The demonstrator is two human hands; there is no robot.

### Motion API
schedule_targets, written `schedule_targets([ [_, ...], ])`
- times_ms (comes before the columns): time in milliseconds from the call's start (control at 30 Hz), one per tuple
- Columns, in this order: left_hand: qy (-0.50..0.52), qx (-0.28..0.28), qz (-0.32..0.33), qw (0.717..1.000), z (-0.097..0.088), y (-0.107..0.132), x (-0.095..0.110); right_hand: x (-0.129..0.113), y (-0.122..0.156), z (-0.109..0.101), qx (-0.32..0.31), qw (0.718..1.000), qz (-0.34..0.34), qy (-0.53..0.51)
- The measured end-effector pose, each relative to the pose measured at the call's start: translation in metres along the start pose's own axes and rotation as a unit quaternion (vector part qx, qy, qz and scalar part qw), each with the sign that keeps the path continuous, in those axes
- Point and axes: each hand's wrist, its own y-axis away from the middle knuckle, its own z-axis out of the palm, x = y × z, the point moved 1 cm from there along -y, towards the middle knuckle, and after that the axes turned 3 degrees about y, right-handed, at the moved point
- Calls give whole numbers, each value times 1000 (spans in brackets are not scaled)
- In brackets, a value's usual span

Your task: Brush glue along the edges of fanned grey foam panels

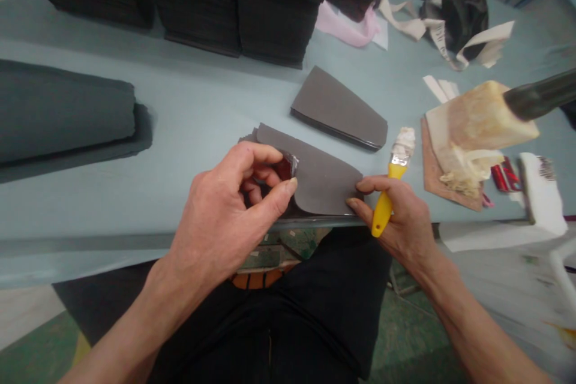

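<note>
A dark grey tapered sheet lies on similar pieces at the table's front edge. My left hand is closed at its left end, with fingers curled and the thumb against the sheet's bent edge; a shiny dark fold shows by the fingertips. What lies under those fingers is partly hidden. My right hand pinches the sheet's right end between thumb and forefinger. Tucked in that same hand is a yellow-handled brush, bristles up and coated whitish. Just behind the sheet rests a small stack of matching grey pieces.
Tall stacks of black pieces stand at the back. A dark stack lies at left. On the right are a glue-stained pale container with a dark handle on a brown board, and scrap strips.
</note>
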Motion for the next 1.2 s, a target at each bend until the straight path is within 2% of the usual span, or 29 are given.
schedule_targets([
  [500,-32,-14,12,999,-3,1,0,2,2,1,5,1000,3,-9],
  [700,-79,-1,5,997,-12,6,-2,1,2,1,5,1000,3,2],
  [933,-83,-2,-72,994,-32,19,-8,3,2,0,2,1000,8,-7],
  [1200,-36,-22,-110,993,-36,24,-4,6,3,1,-10,999,50,-7],
])
